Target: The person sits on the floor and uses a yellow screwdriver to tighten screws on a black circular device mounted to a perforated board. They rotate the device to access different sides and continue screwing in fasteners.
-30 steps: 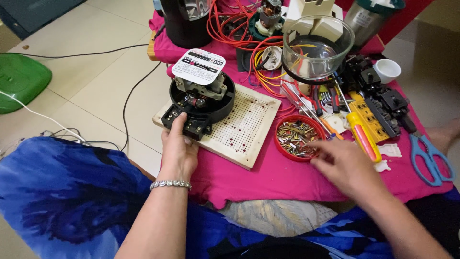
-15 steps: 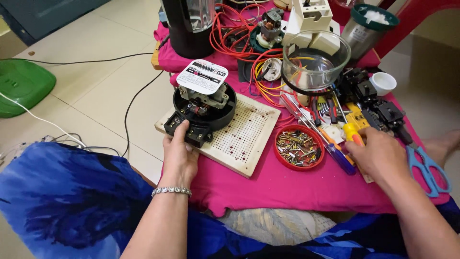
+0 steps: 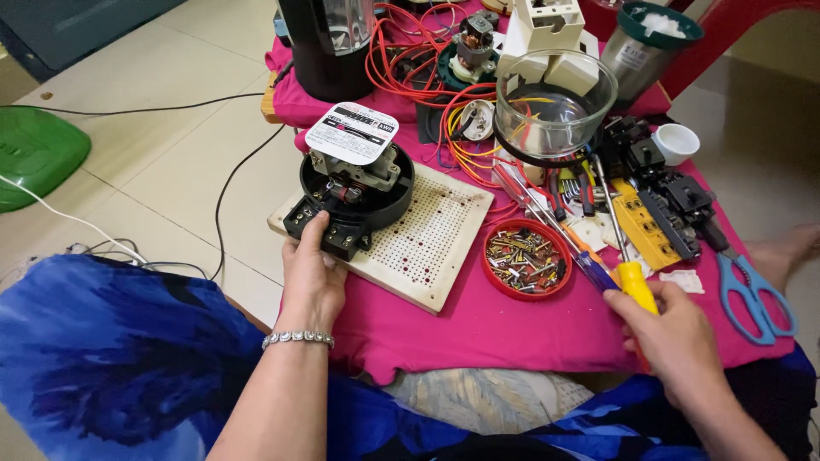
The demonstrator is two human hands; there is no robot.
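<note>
— On the pink cloth [image 3: 478, 333], what does the left hand [image 3: 312, 277] touch?

— It rests on the black electric meter [image 3: 354, 192], at the terminal block on the near side. The fingers are curled over the block and press it, so the hand is holding the meter steady. The meter lies on a perforated white board [image 3: 427, 239], near the left edge of the table.

— And the right hand [image 3: 675, 333]?

— It is closed around the yellow handle of a screwdriver [image 3: 628, 265]. The shaft points away from the person, toward the glass bowl [image 3: 555, 102]. The tip I cannot tell, it is lost among the tools.

— What lies between the 2 hands?

— 1 red round dish of screws [image 3: 527, 259], just beside the board. Blue scissors [image 3: 752, 290] lie at the right of the screwdriver hand, apart from it.
</note>
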